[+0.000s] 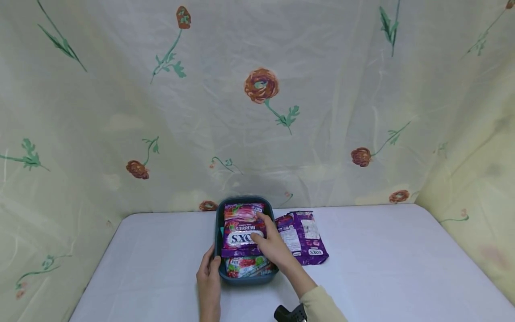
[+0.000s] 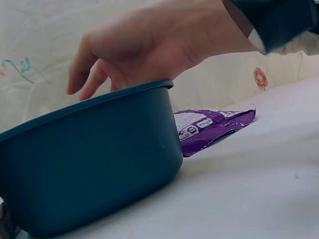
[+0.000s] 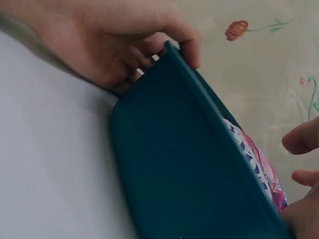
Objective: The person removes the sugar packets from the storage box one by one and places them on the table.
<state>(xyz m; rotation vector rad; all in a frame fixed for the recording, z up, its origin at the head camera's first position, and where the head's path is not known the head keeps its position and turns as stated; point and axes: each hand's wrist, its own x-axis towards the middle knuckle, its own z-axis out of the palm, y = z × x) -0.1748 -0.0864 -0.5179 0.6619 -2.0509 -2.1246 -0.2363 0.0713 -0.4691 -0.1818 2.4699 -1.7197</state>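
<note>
A dark teal plastic tub (image 1: 249, 281) stands on the table with candy bags inside. My left hand (image 1: 208, 281) grips its near left side, and the right wrist view shows that hand's thumb (image 3: 189, 52) hooked over the rim. On top lies a purple Fox's Berries candy bag (image 1: 237, 227), its lettering upside down in the head view. My right hand (image 1: 275, 248) reaches over the tub's right rim, thumb and forefinger spread and loosely extended over this bag. Below it shows a green and red candy bag (image 1: 243, 267).
Another purple Fox's candy bag (image 1: 303, 237) lies back side up on the table, close against the tub's right side. A white cloth covers the table (image 1: 382, 259). Behind it hangs a flower-patterned curtain (image 1: 322, 112). A black device (image 1: 289, 314) sits by my right sleeve (image 1: 323, 306).
</note>
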